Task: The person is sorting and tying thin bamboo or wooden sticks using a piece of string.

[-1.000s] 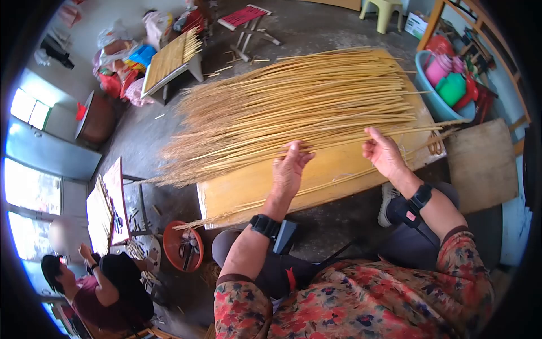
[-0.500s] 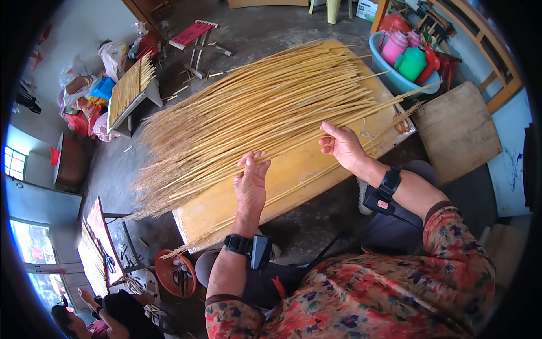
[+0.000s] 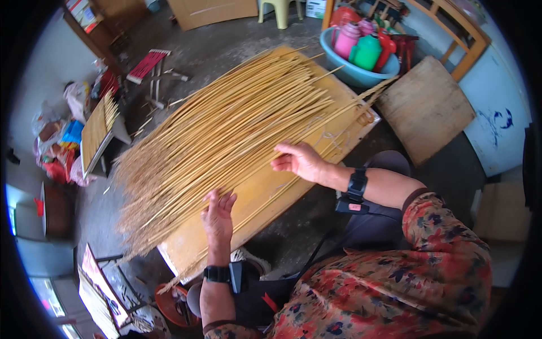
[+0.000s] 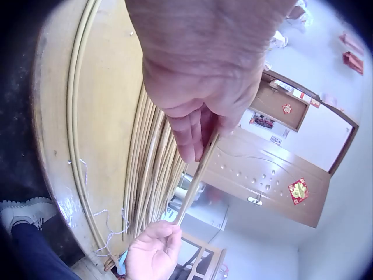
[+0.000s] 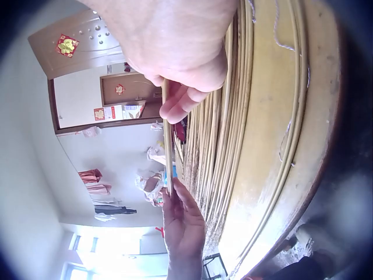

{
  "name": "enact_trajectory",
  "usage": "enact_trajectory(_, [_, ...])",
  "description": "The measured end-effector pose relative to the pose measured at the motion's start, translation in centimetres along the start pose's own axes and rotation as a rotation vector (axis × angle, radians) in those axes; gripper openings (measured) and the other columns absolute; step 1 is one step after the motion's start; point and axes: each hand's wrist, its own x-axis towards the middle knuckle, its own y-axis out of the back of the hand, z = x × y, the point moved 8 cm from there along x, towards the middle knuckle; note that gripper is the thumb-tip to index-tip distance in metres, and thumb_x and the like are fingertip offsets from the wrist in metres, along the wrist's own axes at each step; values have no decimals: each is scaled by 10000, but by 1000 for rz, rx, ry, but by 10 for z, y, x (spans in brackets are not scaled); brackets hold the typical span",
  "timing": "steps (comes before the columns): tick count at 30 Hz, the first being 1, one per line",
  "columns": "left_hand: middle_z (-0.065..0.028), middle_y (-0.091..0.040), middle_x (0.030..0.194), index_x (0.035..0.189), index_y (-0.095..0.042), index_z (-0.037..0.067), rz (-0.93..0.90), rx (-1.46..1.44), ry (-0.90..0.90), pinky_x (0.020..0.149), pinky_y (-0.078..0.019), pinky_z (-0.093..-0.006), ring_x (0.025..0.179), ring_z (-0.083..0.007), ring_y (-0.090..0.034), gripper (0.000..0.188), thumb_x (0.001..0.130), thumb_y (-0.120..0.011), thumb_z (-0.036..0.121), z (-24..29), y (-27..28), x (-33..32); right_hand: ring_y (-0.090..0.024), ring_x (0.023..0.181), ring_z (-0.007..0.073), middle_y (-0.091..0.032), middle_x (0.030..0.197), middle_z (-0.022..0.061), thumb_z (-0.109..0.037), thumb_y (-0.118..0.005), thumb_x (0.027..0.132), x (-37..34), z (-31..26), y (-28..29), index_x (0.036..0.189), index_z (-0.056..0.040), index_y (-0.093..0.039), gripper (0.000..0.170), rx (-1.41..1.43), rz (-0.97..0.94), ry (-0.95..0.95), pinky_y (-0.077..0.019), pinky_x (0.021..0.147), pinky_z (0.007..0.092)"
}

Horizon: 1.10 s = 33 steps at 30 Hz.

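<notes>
Stalks (image 3: 226, 118) with feathery heads spread in a broad layer over the wooden table (image 3: 186, 237), heads towards its left end, bare ends towards its right. The whole view has turned since the earlier frames, so the table now slants more steeply, and the other person seen at lower left has gone out of view. A square board (image 3: 426, 110) is just beside the table's right end, with the blue tub (image 3: 367, 77) beyond that end. Both hands have shifted along the table towards its left end. The left hand (image 3: 219, 217) and the right hand (image 3: 302, 161) are over its near side, well apart, each nearly closed in a pinch on the held stalk (image 4: 195, 189), which runs between them. A pair of long stalks (image 4: 73, 105) lies along the table's near edge, and thin string (image 4: 106, 230) lies near its right end.
</notes>
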Motion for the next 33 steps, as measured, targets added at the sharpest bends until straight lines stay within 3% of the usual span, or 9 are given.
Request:
enact_trajectory(3, [-116,-575,1000,942,-535,35,30,-40,-14,783,-509,-381,885,-246,-592,123,857,-528,124,-1,11,0,-631,705,225,-607,829,89,-154,-553,836,0,5,-1,912,-10,-569,164,47,-21,-5,-535,651,335])
enact_trajectory(11, [-108,-566,1003,966,-492,36,103,-11,3,822,-485,-354,869,-231,-581,176,855,-539,164,-1,20,-4,-599,761,192,-559,816,102,-377,-504,858,-7,10,-11,985,-15,-504,383,-17,-105,-6,-512,699,308])
enact_trajectory(20, [-109,-555,1020,960,-500,34,98,-3,12,822,-481,-337,894,-208,-566,172,861,-530,171,-5,10,-3,-600,807,208,-568,857,113,-396,-477,861,-8,19,-18,1032,-14,-506,420,71,-152,18,-507,738,316])
enact_trajectory(23, [-109,-559,1014,962,-504,37,111,-21,63,821,-483,-336,888,-205,-569,171,858,-535,169,-17,0,-8,-593,851,210,-565,876,119,-392,-449,876,-15,36,-34,1057,-10,-490,425,72,-266,-71,-502,760,319])
enact_trajectory(33, [-112,-577,979,943,-506,35,113,-15,62,820,-489,-339,851,-219,-586,150,859,-529,157,-19,12,-5,-595,819,200,-559,882,110,-393,-458,874,-10,23,-15,992,-25,-500,389,10,-171,-18,-507,725,300])
